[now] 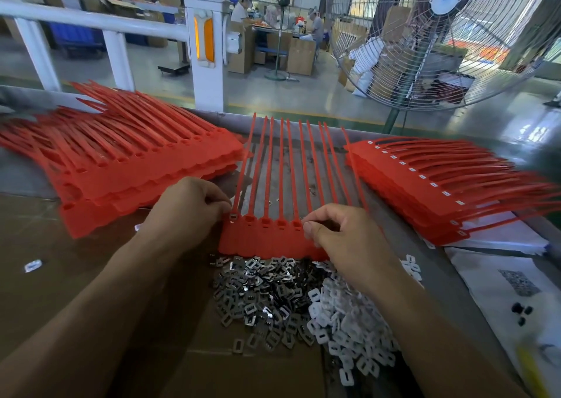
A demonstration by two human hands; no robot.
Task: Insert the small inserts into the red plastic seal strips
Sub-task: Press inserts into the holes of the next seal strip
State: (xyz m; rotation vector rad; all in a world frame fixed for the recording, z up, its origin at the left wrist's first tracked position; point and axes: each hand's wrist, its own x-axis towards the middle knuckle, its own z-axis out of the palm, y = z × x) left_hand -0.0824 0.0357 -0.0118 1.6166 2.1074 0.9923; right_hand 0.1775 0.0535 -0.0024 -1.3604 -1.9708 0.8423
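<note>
A red seal strip sheet [267, 239] lies in front of me, its thin tails pointing away. My left hand [185, 209] has curled fingers at the sheet's left end, pressing at the leftmost socket, where a metal insert [233, 216] sits. My right hand [343, 233] has curled fingertips at a socket further right; what it pinches is hidden. Just below the sheet lie a heap of small metal inserts [261, 300] and a heap of white plastic inserts [349, 330].
A stack of bare red sheets [127, 166] lies at the left. A stack with white inserts fitted [440, 191] lies at the right on white paper [501, 282]. Cardboard [60, 245] covers the table. A large fan [440, 33] stands behind the right side.
</note>
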